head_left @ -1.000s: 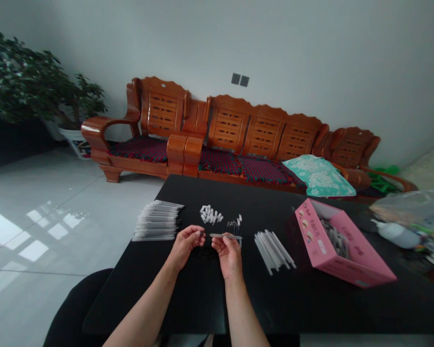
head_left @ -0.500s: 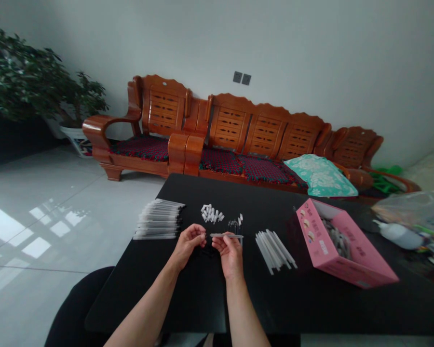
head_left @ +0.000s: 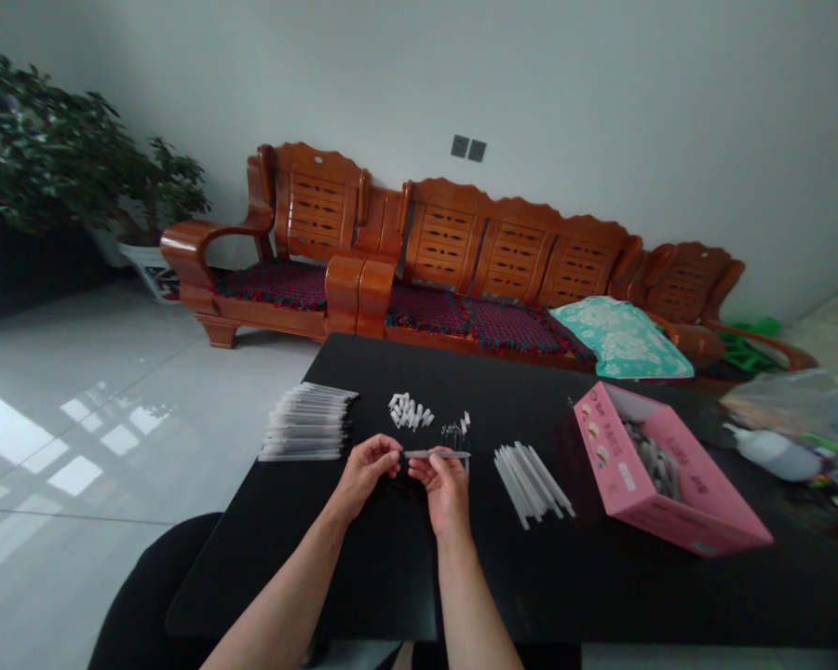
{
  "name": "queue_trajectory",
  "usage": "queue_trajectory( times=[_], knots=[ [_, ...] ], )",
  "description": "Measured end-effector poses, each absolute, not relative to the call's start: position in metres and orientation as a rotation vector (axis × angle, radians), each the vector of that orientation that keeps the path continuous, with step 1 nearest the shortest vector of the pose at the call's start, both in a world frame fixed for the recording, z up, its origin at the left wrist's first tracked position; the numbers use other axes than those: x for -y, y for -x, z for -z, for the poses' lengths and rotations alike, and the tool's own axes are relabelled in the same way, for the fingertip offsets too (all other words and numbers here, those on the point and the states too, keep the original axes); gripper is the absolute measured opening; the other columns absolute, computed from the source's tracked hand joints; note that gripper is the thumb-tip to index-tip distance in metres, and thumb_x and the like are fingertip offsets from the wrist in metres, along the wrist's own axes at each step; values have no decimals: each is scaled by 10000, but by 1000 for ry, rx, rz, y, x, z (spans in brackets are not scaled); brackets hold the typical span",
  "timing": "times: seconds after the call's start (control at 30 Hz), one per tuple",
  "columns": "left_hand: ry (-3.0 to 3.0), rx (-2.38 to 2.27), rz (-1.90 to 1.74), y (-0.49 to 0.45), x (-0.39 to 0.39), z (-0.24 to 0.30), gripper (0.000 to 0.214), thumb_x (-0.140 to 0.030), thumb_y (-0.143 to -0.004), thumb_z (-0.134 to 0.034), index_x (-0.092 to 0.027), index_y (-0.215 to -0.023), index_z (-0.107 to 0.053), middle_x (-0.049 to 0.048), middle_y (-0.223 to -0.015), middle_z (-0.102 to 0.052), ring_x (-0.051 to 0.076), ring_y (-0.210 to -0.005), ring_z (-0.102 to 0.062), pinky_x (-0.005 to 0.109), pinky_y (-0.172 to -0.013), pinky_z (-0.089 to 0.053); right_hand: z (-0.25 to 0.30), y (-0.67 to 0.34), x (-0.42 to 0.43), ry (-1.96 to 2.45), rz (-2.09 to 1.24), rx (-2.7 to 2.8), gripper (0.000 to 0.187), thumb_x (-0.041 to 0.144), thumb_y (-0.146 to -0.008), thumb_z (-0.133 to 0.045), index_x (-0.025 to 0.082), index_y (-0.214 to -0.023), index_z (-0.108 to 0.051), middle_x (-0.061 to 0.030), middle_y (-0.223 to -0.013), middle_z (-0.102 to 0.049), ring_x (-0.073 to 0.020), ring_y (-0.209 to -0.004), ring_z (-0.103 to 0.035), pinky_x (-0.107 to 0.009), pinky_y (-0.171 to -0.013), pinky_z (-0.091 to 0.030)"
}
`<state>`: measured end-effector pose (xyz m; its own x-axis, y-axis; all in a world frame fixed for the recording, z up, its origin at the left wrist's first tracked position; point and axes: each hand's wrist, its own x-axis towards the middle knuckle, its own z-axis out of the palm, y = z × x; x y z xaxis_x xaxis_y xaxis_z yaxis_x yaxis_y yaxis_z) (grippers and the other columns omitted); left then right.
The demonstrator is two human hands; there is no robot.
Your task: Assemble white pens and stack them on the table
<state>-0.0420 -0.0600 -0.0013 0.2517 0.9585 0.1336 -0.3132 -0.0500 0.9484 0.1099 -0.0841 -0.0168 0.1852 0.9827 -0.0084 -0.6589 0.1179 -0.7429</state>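
In the head view my right hand (head_left: 447,495) pinches a slim grey pen (head_left: 447,454) that lies level, its pointed end to the right. My left hand (head_left: 364,473) is closed at the pen's left end, thumb and forefinger pressed on a small dark piece there. The fingers mostly hide that piece. Small black parts (head_left: 395,489) lie on the table below the hands, hard to make out. Beyond them is a heap of short white pieces (head_left: 411,412). Thin dark-tipped rods (head_left: 453,434) lie just behind my right hand, partly covered by it.
On the black table (head_left: 363,596), a row of whitish pens (head_left: 307,423) lies left and white tubes (head_left: 533,484) lie right. A pink box (head_left: 712,516) holding grey parts stands farther right, near a white bottle (head_left: 775,454). A wooden sofa (head_left: 363,270) stands behind.
My left fingers and the dark piece have met the pen's left end, closing the small gap between them. My right hand stays almost still with the pen.
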Motion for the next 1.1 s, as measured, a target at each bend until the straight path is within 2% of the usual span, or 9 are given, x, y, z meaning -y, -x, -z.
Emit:
queue_trajectory(
  times=[1.1],
  knots=[
    [-1129, -783, -1259, 35, 53, 5, 233, -342, -763, -705, -128, -827, -638, 8, -648, -628, 121, -582, -577, 228, -572, -464, 16, -108, 79, 766, -1233, 571, 234, 236, -733, -744, 158, -886, -585, -34, -713, -735, -208, -660, -734, -287, -590, -603]
  ],
)
